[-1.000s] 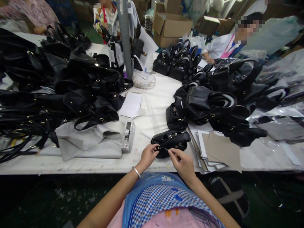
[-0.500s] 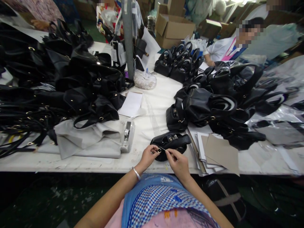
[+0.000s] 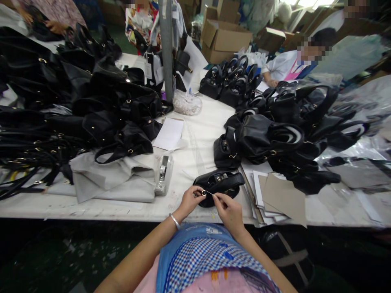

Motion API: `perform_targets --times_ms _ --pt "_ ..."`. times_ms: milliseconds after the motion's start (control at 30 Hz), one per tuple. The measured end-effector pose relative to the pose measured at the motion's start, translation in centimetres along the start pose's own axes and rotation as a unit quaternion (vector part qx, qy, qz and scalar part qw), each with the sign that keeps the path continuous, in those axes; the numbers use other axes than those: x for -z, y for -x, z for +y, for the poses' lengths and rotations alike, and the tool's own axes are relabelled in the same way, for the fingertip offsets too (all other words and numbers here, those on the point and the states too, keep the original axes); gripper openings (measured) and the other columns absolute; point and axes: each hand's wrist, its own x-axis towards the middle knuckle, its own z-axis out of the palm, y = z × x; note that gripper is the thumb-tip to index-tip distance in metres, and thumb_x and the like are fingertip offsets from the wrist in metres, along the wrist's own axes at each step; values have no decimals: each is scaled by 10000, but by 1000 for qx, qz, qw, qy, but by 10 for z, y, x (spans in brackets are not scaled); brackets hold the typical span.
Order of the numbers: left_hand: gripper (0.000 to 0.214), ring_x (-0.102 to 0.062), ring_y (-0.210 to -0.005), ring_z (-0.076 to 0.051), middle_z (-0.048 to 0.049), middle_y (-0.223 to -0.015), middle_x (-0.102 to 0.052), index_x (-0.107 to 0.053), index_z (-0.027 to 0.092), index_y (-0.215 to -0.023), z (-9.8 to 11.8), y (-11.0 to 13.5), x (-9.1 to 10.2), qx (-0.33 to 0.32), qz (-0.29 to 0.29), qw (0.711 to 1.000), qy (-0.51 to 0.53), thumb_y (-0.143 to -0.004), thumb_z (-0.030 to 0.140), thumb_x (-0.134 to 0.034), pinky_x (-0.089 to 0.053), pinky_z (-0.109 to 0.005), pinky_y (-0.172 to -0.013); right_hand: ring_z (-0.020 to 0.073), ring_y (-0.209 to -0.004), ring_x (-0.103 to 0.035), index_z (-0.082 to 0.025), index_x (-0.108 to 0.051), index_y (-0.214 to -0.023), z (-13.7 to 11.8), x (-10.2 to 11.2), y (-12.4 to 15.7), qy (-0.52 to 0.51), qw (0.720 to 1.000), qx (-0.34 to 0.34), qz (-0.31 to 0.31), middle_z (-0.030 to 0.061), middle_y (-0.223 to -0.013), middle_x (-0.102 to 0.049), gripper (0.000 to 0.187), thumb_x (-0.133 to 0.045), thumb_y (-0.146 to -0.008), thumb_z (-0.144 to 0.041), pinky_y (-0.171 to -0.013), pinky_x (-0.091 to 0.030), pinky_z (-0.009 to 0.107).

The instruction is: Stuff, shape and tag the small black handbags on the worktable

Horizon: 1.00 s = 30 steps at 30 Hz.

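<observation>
A small black handbag (image 3: 232, 185) lies on the white table in front of me, its handle toward the right. Over its near left side my left hand (image 3: 193, 200) pinches a gold ring (image 3: 203, 193) between thumb and fingertips. My right hand (image 3: 228, 208) is closed just right of it, gripping a thin pale strip (image 3: 209, 192) that reaches to the ring. Whether the strip is thread, tape or wire I cannot tell. The ring's link to the bag is hidden by my fingers.
A tape dispenser (image 3: 164, 175) and folded grey sheet (image 3: 116, 177) lie to the left, black bags (image 3: 106, 89) heaped behind. Cardboard sheets (image 3: 284, 197) stick out over the front edge at right, near more bags (image 3: 259, 134). A grey post (image 3: 165, 53) rises mid-table. A co-worker (image 3: 284, 65) sits at far right.
My hands stay nearly in place over the bag, the ring shifting very slightly left. At the far left, a co-worker's hands and a dark bag have come further into view.
</observation>
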Motion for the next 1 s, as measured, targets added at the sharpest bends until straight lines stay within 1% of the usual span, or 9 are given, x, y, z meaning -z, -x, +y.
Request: perform_targets --times_ms 167,367,500,567,633,733,833,933,1000 --pt "225 -580 -728 -130 -36 -876 -650 -653 155 -886 1 0 1 -7 -3 1000 -12 -671 176 -716 -463 -236 -643 96 -537 -517 -201 -697 -927 5 -3 0 8 1000 -11 -9 -11 -645 -625 217 -549 -889 -355 -568 -399 231" --pt "207 -578 -712 -123 -30 -868 -650 -658 160 -881 -4 -1 1 -15 -4 1000 -11 -687 202 -720 -462 -235 -653 101 -549 -527 -198 -697 -932 5 -2 -1 23 1000 -2 8 2 -673 -646 234 -545 -889 -370 -593 -406 234" --pt "152 -592 -718 -131 -36 -868 -656 -674 167 -853 -6 -1 0 -26 12 999 -19 -733 257 -698 -470 -243 -665 114 -559 -529 -210 -703 -930 9 -5 0 23 999 -34 -35 0 -649 -627 252 -538 -884 -394 -586 -386 243" --pt "110 -611 -787 -150 -44 -896 -662 -687 177 -826 -5 -1 0 -36 22 998 -38 -751 259 -678 -473 -240 -668 121 -557 -517 -211 -709 -918 11 -9 0 10 997 -58 -55 -5 -611 -596 268 -541 -875 -415 -579 -370 248" --pt "83 -621 -867 -170 -47 -932 -671 -697 191 -807 -1 1 2 -45 26 997 -61 -766 251 -657 -476 -237 -671 123 -550 -491 -202 -714 -900 13 -13 0 -35 991 -98 -79 -7 -588 -568 298 -547 -863 -447 -564 -354 251" --pt "104 -633 -885 -181 -43 -928 -694 -706 207 -826 5 8 9 -36 30 995 -87 -789 270 -632 -489 -246 -682 124 -577 -468 -174 -721 -862 19 -18 -1 -144 967 -168 -130 4 -617 -560 371 -551 -841 -503 -557 -342 250" --pt "137 -648 -802 -177 -32 -848 -714 -705 207 -845 11 18 21 -9 30 994 -108 -813 302 -611 -501 -267 -711 115 -568 -422 -158 -723 -871 26 -17 1 -228 929 -221 -191 -10 -586 -489 455 -514 -844 -561 -538 -313 243" --pt "168 -647 -727 -169 -25 -815 -713 -695 207 -861 17 28 33 11 17 991 -131 -830 339 -595 -505 -273 -692 104 -586 -422 -174 -701 -989 32 -8 6 -296 894 -226 -248 -15 -633 -490 460 -489 -866 -563 -540 -312 230" --pt "183 -647 -758 -173 -30 -849 -706 -683 210 -878 21 33 38 4 16 987 -159 -840 357 -580 -507 -271 -683 99 -628 -463 -201 -641 -1133 35 -2 11 -340 871 -217 -282 -9 -741 -552 437 -583 -833 -514 -560 -338 221"
